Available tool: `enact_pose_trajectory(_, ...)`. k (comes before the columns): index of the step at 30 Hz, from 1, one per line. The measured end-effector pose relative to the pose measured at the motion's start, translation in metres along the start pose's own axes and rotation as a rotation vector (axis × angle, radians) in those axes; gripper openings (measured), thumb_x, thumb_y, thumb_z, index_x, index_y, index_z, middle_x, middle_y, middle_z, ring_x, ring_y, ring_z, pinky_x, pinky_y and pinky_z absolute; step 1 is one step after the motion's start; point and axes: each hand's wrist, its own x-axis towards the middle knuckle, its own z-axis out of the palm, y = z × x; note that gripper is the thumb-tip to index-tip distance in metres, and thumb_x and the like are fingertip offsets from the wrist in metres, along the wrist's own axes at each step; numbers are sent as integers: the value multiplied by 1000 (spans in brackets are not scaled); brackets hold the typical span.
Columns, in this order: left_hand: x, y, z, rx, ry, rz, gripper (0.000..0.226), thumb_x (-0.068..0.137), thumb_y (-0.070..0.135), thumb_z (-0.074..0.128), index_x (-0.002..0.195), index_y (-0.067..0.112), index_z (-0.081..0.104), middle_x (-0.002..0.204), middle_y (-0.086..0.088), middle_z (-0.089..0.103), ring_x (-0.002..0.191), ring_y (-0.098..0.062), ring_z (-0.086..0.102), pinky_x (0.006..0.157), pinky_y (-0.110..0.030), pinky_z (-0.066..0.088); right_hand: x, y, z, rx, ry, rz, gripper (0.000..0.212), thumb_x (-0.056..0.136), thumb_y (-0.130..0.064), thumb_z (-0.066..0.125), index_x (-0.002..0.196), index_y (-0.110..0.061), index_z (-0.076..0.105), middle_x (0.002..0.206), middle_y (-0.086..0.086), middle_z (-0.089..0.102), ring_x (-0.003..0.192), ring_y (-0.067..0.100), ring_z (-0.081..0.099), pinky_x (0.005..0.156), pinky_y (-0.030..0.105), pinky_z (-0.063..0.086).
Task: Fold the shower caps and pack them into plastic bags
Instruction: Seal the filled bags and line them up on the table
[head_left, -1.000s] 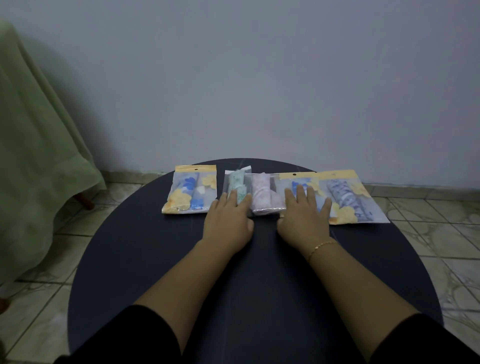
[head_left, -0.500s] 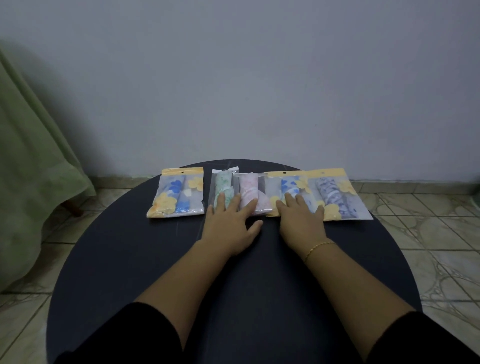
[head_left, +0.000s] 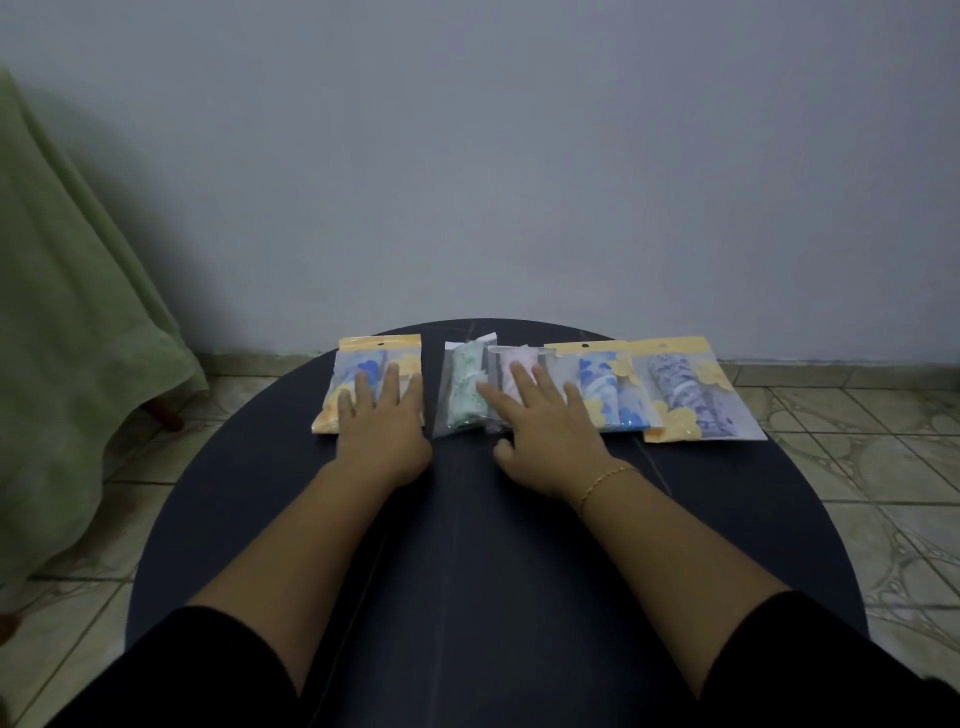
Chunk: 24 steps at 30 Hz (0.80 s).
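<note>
Several packed plastic bags lie in a row along the far side of the round dark table (head_left: 467, 545). My left hand (head_left: 382, 423) rests flat with straight fingers on the leftmost bag (head_left: 358, 364), which has a yellow header and a blue cap inside. My right hand (head_left: 545, 431) lies with spread fingers on a clear bag with a pink cap (head_left: 519, 358), beside a clear bag with a green cap (head_left: 462, 395). To the right lie a blue-cap bag (head_left: 608, 384) and a purple-cap bag (head_left: 691, 395), both with yellow headers.
A green cloth (head_left: 62, 338) drapes over furniture at the left, with a wooden leg showing beneath. A plain wall (head_left: 519, 156) stands right behind the table. Tiled floor (head_left: 857, 441) surrounds the table.
My left hand has moved left from the green-cap bag onto the leftmost bag. My right hand has shifted left from the blue-cap bag onto the pink-cap bag.
</note>
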Motion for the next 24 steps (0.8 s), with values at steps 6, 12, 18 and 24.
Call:
enact_pose_trajectory(6,7,-33,9,24,28,45,44,101,30,26,144,29,23,156,0,19,137,-39,18,110,-50,24,15,-19,15,-42,-77,-6,53,98,-50,29,147,-40,13,159,1,7,145,27,0,113,53,2)
enact_pose_trajectory(12,1,-51,4,-419,327,-122,37,101,26,31,136,25,43,145,-5,40,132,-39,29,105,-50,29,27,-47,22,-26,-73,-60,49,99,-46,26,147,-40,14,158,1,11,145,29,1,113,55,1)
enact_pose_trajectory(18,-4,-54,-14,-783,574,-228,37,101,28,32,135,32,47,128,-7,58,117,-31,52,92,-40,42,36,-84,27,36,-34,-92,53,98,-48,27,148,-34,15,158,2,12,144,29,1,112,57,-4)
enact_pose_trajectory(24,-10,-2,-29,-440,602,196,50,88,30,25,128,23,55,130,-6,57,116,-35,52,100,-52,38,30,-81,-18,1377,201,303,51,92,-58,38,104,-14,62,110,1,64,98,16,58,88,37,49)
